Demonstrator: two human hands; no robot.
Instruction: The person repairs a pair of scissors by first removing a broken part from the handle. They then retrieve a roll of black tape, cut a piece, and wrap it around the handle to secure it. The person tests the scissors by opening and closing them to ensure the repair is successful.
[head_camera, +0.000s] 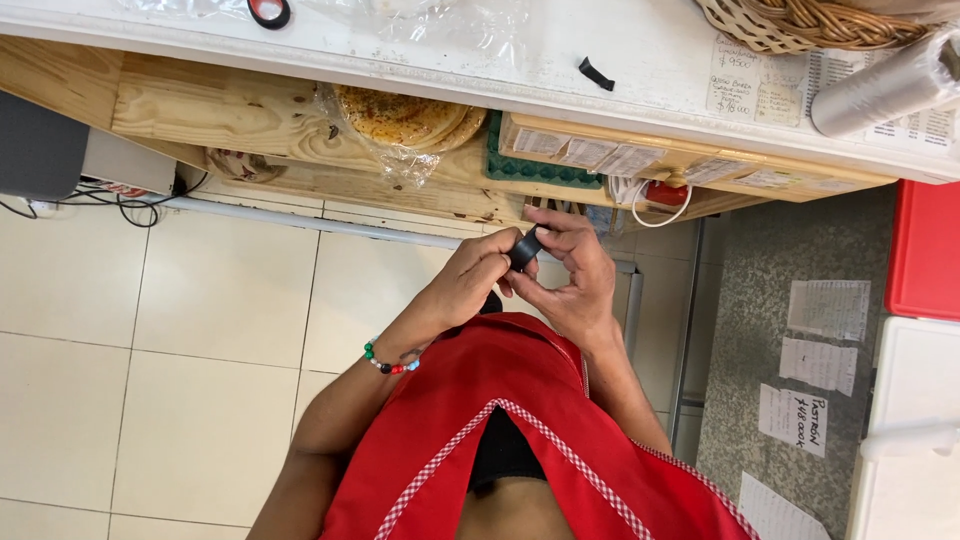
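Both my hands meet in front of my chest, over a red apron with a checked trim (520, 420). Between them is a small black roll, like tape (524, 249). My left hand (466, 282), with a beaded bracelet at the wrist, pinches the roll from the left. My right hand (574, 278) grips it from the right, fingers curled around it. A short black strip (596, 73) lies on the white counter (640, 50) above.
Under the counter a wooden shelf (250, 120) holds flatbreads in a clear bag (405, 120) and a green egg tray (530, 165). A wicker basket (820, 25) and a plastic film roll (885, 85) sit on the counter. Red and white containers (925, 250) stand at right. Tiled floor (200, 350) lies below.
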